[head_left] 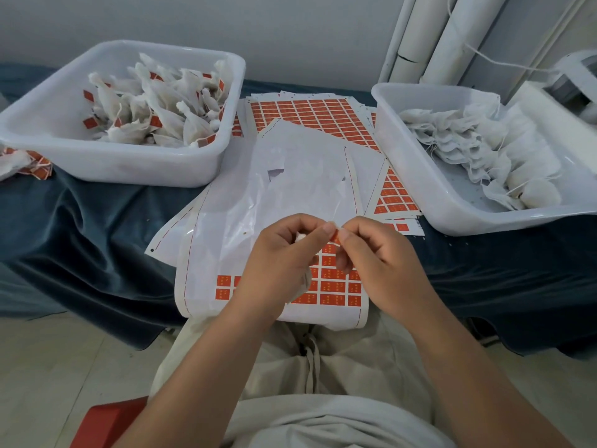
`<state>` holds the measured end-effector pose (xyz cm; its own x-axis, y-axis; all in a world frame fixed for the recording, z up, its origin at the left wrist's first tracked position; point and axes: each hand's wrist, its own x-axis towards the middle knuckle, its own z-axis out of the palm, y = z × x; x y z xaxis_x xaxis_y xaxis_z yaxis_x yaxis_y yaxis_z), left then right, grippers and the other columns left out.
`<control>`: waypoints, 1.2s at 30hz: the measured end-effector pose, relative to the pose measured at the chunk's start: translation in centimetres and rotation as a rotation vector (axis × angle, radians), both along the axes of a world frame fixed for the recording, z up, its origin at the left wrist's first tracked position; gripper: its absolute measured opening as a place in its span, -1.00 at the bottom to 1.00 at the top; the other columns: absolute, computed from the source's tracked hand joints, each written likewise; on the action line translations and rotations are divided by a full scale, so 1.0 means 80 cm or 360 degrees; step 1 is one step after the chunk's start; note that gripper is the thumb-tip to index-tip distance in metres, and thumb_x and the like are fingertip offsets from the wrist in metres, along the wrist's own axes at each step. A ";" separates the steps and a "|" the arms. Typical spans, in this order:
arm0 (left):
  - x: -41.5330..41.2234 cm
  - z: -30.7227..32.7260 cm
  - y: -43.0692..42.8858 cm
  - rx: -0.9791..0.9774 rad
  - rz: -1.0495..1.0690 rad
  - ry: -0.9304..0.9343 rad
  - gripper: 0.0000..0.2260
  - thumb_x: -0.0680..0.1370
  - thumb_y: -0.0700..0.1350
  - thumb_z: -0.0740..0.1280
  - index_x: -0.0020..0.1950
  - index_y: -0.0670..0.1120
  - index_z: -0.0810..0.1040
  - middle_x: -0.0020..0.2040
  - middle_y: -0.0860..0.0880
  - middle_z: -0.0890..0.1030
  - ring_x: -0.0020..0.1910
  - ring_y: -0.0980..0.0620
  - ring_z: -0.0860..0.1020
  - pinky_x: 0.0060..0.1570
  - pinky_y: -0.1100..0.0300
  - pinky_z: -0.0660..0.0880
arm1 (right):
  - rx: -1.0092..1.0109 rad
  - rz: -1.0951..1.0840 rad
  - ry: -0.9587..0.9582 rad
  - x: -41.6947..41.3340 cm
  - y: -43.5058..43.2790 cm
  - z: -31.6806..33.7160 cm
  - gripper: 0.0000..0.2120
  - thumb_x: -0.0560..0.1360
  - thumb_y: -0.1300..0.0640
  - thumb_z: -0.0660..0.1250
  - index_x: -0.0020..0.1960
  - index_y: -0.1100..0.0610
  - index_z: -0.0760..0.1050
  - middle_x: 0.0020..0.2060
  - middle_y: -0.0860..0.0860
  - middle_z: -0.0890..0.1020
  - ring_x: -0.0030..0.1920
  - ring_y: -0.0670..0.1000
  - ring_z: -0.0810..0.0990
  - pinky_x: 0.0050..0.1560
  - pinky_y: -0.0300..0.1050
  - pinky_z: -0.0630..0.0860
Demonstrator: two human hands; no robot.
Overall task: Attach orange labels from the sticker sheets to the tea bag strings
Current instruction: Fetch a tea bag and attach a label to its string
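Far left, a loose heap of tagged bags (29,163) sits on the table's edge, over a dark blue velvet cloth (97,227) that drapes the whole table and hangs in folds toward the pale floor (48,367). A red seat (106,425) pokes in at the bottom corner. Next along, the left tub (106,169), white plastic, is piled with labelled tea bags (155,105), orange tags showing among them. Behind it all runs a plain pale wall (226,24).

Centre now: a full sticker sheet (310,118) lies at the back, stripped backing paper (290,176) is strewn over it, and the near sheet (336,289) hangs over the table's front edge with rows of orange squares left on it. Above that sheet, the left hand (284,253) has its fingers curled round a white tea bag (299,237). The right hand (371,250) meets it fingertip to fingertip, thumb and forefinger pinched on an orange label (335,236). Whether the string lies inside that label, I cannot tell.

On the right, the right tub (426,195) holds plain tea bags (478,140), strings trailing. White pipes (445,40) stand against the wall behind it.
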<state>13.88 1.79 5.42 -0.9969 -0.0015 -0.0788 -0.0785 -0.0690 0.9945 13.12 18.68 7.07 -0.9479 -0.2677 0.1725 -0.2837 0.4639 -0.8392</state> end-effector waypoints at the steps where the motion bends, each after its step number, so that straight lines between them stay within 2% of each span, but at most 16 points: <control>1: 0.000 0.001 0.001 -0.0026 0.0016 -0.0007 -0.82 0.65 0.05 0.40 -0.11 0.06 0.70 -0.15 -0.03 0.74 -0.15 -0.09 0.75 -0.05 0.00 0.71 | 0.0000 0.0000 0.0002 0.000 0.000 -0.001 -0.74 0.72 0.10 0.23 -0.14 -0.03 0.51 -0.30 -0.10 0.65 -0.24 -0.08 0.66 -0.17 -0.36 0.56; 4: 0.001 0.004 0.001 -0.0119 0.0061 0.0036 -0.82 0.64 0.05 0.40 -0.13 0.09 0.70 -0.18 0.01 0.74 -0.17 -0.03 0.75 -0.10 0.12 0.69 | -0.0019 0.0007 -0.0016 0.002 -0.001 -0.005 -0.75 0.73 0.06 0.22 -0.12 -0.05 0.49 -0.27 -0.06 0.64 -0.24 -0.06 0.67 -0.19 -0.31 0.60; 7: 0.001 0.012 -0.005 -0.0198 0.0116 0.0127 -0.83 0.64 0.04 0.41 -0.13 0.08 0.70 -0.18 0.05 0.74 -0.19 0.04 0.74 -0.16 0.26 0.64 | -0.0043 0.0039 -0.0014 0.004 -0.002 -0.004 -0.75 0.71 -0.05 0.19 -0.14 -0.16 0.47 -0.25 -0.09 0.64 -0.25 -0.10 0.67 -0.21 -0.33 0.58; 11: -0.010 0.033 -0.037 -0.0324 0.0411 0.0218 -0.87 0.62 0.05 0.42 -0.11 0.16 0.72 -0.16 0.17 0.73 -0.19 0.20 0.68 -0.27 0.39 0.54 | -0.0128 0.0030 -0.0056 0.001 0.001 -0.003 -0.73 0.67 -0.13 0.17 -0.16 -0.15 0.50 -0.28 -0.06 0.62 -0.28 -0.10 0.63 -0.19 -0.33 0.57; 13: -0.020 0.051 -0.067 -0.0265 0.0550 0.0288 -0.90 0.61 0.01 0.45 -0.09 0.17 0.73 -0.15 0.13 0.74 -0.21 0.19 0.66 -0.21 0.34 0.54 | -0.0113 0.0038 -0.0062 0.000 0.002 -0.003 -0.67 0.70 -0.16 0.15 -0.18 -0.16 0.52 -0.31 -0.03 0.61 -0.31 -0.07 0.60 -0.20 -0.28 0.58; 17: -0.066 0.102 -0.130 -0.0339 0.0681 0.0430 -0.93 0.58 0.00 0.48 -0.08 0.12 0.76 -0.11 0.13 0.76 -0.13 0.24 0.69 -0.03 0.24 0.54 | -0.0098 0.0012 -0.0111 -0.003 -0.002 -0.002 -0.72 0.51 -0.28 0.14 -0.19 -0.21 0.55 -0.32 -0.04 0.64 -0.32 -0.10 0.62 -0.23 -0.31 0.56; 20: -0.134 0.149 -0.170 -0.0423 0.0704 0.0469 -0.88 0.56 0.01 0.46 -0.15 0.13 0.77 -0.17 0.12 0.75 -0.26 0.19 0.62 -0.16 0.22 0.53 | -0.0075 -0.0005 -0.0175 -0.006 -0.004 -0.007 -0.59 0.46 -0.32 0.15 -0.22 -0.05 0.57 -0.37 -0.01 0.63 -0.40 -0.11 0.60 -0.31 -0.31 0.55; 22: -0.187 0.173 -0.196 -0.0328 0.0688 0.0445 -0.82 0.57 -0.07 0.46 -0.22 0.06 0.78 -0.24 0.07 0.72 -0.35 0.13 0.54 -0.22 0.22 0.53 | -0.0031 0.0006 -0.0189 -0.008 -0.005 -0.010 -0.52 0.46 -0.32 0.15 -0.22 0.07 0.56 -0.39 0.00 0.62 -0.41 -0.10 0.60 -0.33 -0.34 0.53; 24: -0.237 0.189 -0.217 -0.0099 0.0718 0.0383 -0.77 0.58 -0.17 0.46 -0.27 -0.05 0.76 -0.27 0.00 0.70 -0.37 0.10 0.54 -0.19 0.22 0.56 | -0.0025 0.0006 -0.0191 -0.011 -0.004 -0.012 -0.52 0.48 -0.29 0.15 -0.21 0.11 0.55 -0.39 0.00 0.63 -0.40 -0.08 0.62 -0.31 -0.36 0.53; 26: -0.277 0.196 -0.233 0.0082 0.0801 0.0318 -0.82 0.58 -0.24 0.43 -0.22 -0.14 0.71 -0.29 -0.06 0.70 -0.34 0.04 0.57 -0.16 0.19 0.60 | -0.0050 0.0006 -0.0187 -0.014 -0.001 -0.011 -0.55 0.48 -0.26 0.17 -0.21 0.10 0.56 -0.39 0.00 0.64 -0.39 -0.08 0.62 -0.29 -0.36 0.53; 28: -0.304 0.192 -0.241 0.0101 0.0853 0.0225 -0.88 0.57 -0.29 0.41 -0.17 -0.20 0.66 -0.32 -0.08 0.68 -0.28 -0.04 0.58 -0.16 0.17 0.61 | -0.0051 0.0016 -0.0172 -0.018 0.003 -0.010 -0.59 0.49 -0.24 0.18 -0.22 0.07 0.57 -0.40 -0.01 0.63 -0.39 -0.08 0.61 -0.28 -0.34 0.54; 30: -0.319 0.175 -0.247 -0.0193 0.0838 0.0117 -0.89 0.55 -0.28 0.41 -0.18 -0.21 0.64 -0.31 -0.11 0.64 -0.22 -0.09 0.55 -0.15 0.09 0.58 | -0.0036 0.0005 -0.0185 -0.020 0.007 -0.009 -0.62 0.50 -0.22 0.19 -0.22 0.04 0.57 -0.39 -0.03 0.64 -0.36 -0.05 0.63 -0.26 -0.34 0.54; 33: -0.316 0.150 -0.253 -0.1158 0.0741 -0.0029 -0.87 0.51 -0.16 0.38 -0.23 -0.15 0.55 -0.28 -0.13 0.51 -0.26 -0.06 0.46 -0.19 0.09 0.44 | 0.0006 -0.0031 -0.0227 -0.024 0.014 -0.006 -0.62 0.47 -0.25 0.19 -0.18 0.04 0.57 -0.35 -0.09 0.67 -0.27 -0.09 0.68 -0.25 -0.39 0.53; 34: -0.311 0.146 -0.255 -0.1329 0.0743 -0.0028 -0.85 0.50 -0.14 0.37 -0.25 -0.13 0.50 -0.29 -0.14 0.46 -0.28 -0.06 0.42 -0.22 0.09 0.39 | 0.0026 -0.0043 -0.0236 -0.024 0.015 -0.005 -0.61 0.45 -0.27 0.19 -0.17 0.03 0.56 -0.33 -0.12 0.68 -0.25 -0.12 0.70 -0.25 -0.39 0.52; 36: -0.299 0.145 -0.254 -0.1463 0.0742 0.0064 -0.84 0.50 -0.09 0.35 -0.25 -0.10 0.51 -0.29 -0.13 0.44 -0.29 -0.05 0.41 -0.24 0.12 0.34 | 0.0041 -0.0058 -0.0231 -0.024 0.017 -0.003 -0.58 0.42 -0.32 0.18 -0.17 0.02 0.55 -0.31 -0.16 0.68 -0.22 -0.14 0.70 -0.23 -0.38 0.51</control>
